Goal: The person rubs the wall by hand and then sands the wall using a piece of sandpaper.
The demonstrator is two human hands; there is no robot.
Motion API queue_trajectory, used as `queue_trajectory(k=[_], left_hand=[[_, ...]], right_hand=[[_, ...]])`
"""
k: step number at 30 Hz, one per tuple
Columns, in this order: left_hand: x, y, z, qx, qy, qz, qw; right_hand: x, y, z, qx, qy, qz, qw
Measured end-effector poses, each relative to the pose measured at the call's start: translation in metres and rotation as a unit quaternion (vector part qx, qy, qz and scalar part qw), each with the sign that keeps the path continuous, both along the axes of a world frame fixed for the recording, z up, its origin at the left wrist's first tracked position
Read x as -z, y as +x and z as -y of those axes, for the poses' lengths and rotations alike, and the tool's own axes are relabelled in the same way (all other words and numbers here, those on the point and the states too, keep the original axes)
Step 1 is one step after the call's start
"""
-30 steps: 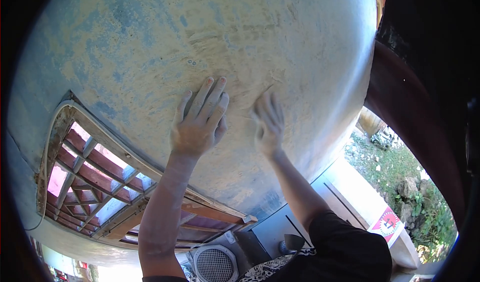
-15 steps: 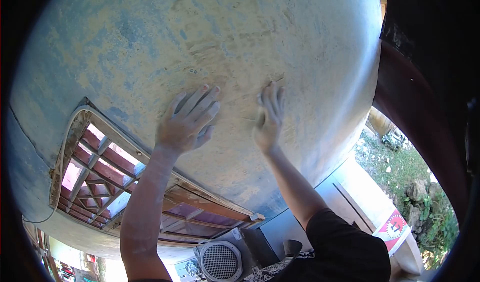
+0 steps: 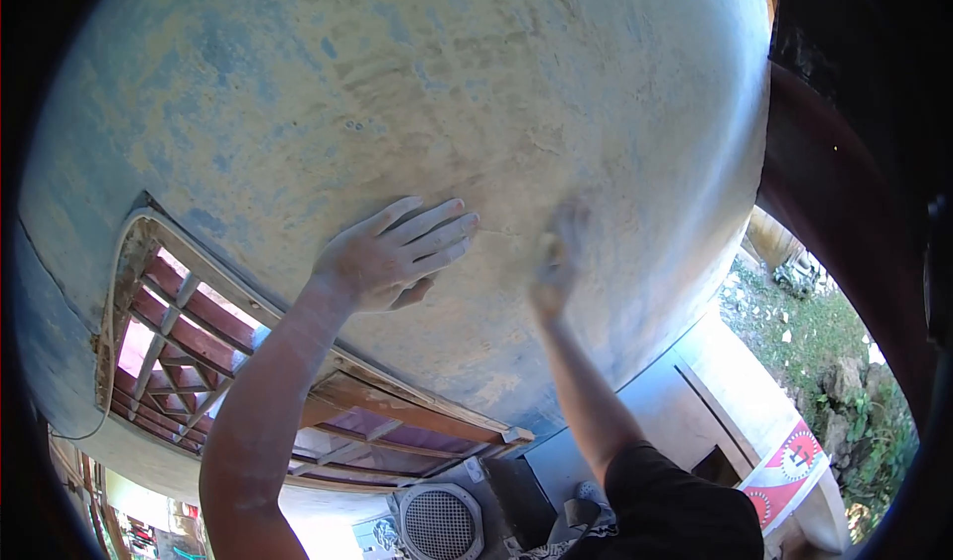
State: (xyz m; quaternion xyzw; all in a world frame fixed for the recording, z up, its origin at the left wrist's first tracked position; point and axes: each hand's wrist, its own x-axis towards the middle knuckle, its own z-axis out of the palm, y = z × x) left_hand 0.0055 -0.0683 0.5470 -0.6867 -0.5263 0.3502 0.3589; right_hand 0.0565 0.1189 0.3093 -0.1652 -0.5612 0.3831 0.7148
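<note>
Overhead, a wall (image 3: 417, 83) of worn plaster filled our view, pale yellow with patches of blue showing through. We had both hands up on it. Our left hand (image 3: 392, 252) lay flat against the wall, fingers (image 3: 442, 230) spread wide and pointing right, holding nothing, the forearm dusted white. Our right hand (image 3: 556, 262) was just beside it, apart from it, pressed to the same surface; it was blurred, and we could not tell whether it was open or gripping something.

Below the left hand sat a vent (image 3: 189, 347) with a chipped frame and reddish wooden slats, daylight showing through the gaps. Under that, near the bottom edge, was a round speaker (image 3: 437, 525) with a mesh grille. Our black sleeve (image 3: 675, 510) covered the right upper arm. To the right, a dark curved beam (image 3: 844, 222) ran down the edge of view, and beyond it lay sunlit grass (image 3: 844, 361) and stones, with a red and white sign (image 3: 789, 466) low on a pale ledge.
</note>
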Motion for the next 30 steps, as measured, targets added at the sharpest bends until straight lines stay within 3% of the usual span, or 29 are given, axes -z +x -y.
queue_trajectory(k=[3,5,6,9,11,13,16,20,22,26,30], left_hand=[[0.002,0.000,-0.002,-0.010,-0.018,-0.016,1.000],[0.002,0.001,-0.001,-0.023,-0.017,-0.017,0.999],[0.002,0.001,0.000,-0.024,-0.019,-0.018,0.999],[0.004,0.001,-0.001,-0.012,-0.010,-0.024,1.000],[0.004,0.001,0.000,-0.003,-0.003,-0.012,1.000],[0.005,0.000,0.002,0.001,0.006,-0.006,1.000],[0.007,-0.003,0.003,0.017,0.020,0.002,1.000],[0.006,-0.003,0.003,0.025,0.021,0.013,0.999],[0.005,-0.002,0.002,0.022,0.024,0.014,0.999],[0.004,0.002,0.004,0.013,0.024,0.017,0.999],[0.005,0.004,0.002,0.011,0.033,0.031,0.999]], right_hand=[[0.001,-0.001,0.062,-0.028,0.063,0.015,0.998],[0.015,0.006,0.079,-0.050,0.149,0.135,0.978],[0.029,0.004,0.078,-0.051,0.148,0.134,0.978],[0.064,0.001,0.054,-0.007,0.044,0.081,0.996],[0.039,0.005,0.049,-0.009,0.015,0.072,0.997],[0.007,0.005,0.055,-0.020,-0.091,0.003,0.996],[-0.027,0.018,0.069,-0.062,-0.068,-0.013,0.996],[-0.014,0.056,0.078,-0.167,-0.111,-0.033,0.979],[-0.006,0.080,0.074,-0.269,-0.355,-0.055,0.893],[0.025,0.093,0.047,-0.263,-0.360,-0.064,0.893],[0.026,0.098,0.019,-0.299,-0.343,-0.148,0.878]])
